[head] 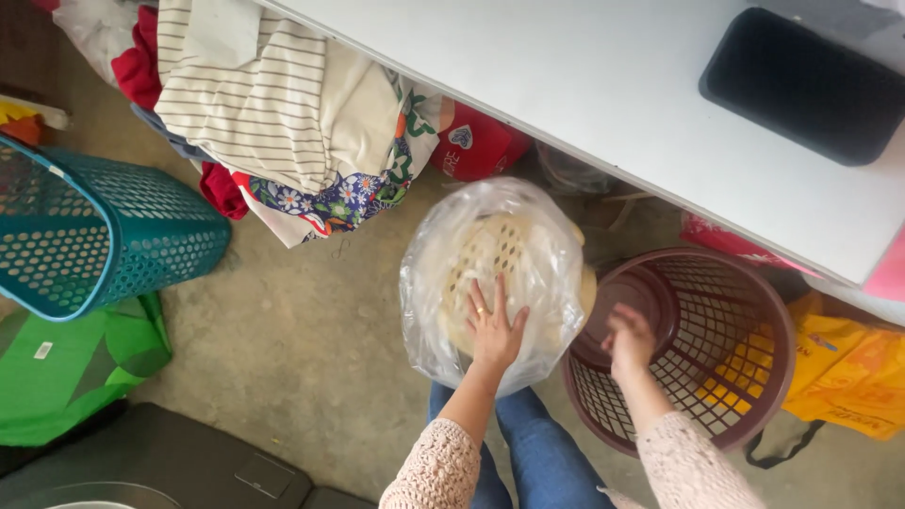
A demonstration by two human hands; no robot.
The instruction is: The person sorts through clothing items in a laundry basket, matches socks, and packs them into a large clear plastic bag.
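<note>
Two hands: both belong to the person seated over the concrete floor [302,339], sleeves of pale knit, knees in blue jeans.
Left hand [494,330]: fingers spread flat, palm pressed on the clear plastic bag [429,273]; it grips nothing, only rests on the film.
Right hand [629,341]: blurred, fingers curled at the near rim of the maroon basket [754,396]; whether it has closed on the rim I cannot tell.
Bagged basket [490,254]: a cream perforated basket lies inside the bag, on the floor between the knees and the white table [584,85], just beside the maroon one.
Tear risk: thin film stretched over hard perforated plastic could likely split if the palm pushes harder.
Slip risk: an open palm on slick film may slide, letting the bagged basket roll toward the table legs.
Tip risk: the maroon basket stands tilted; a pull on one rim could topple it onto the yellow bag [848,368].
Crowding: the teal basket [104,236] and the heap of clothes [283,123] sit well apart.
</note>
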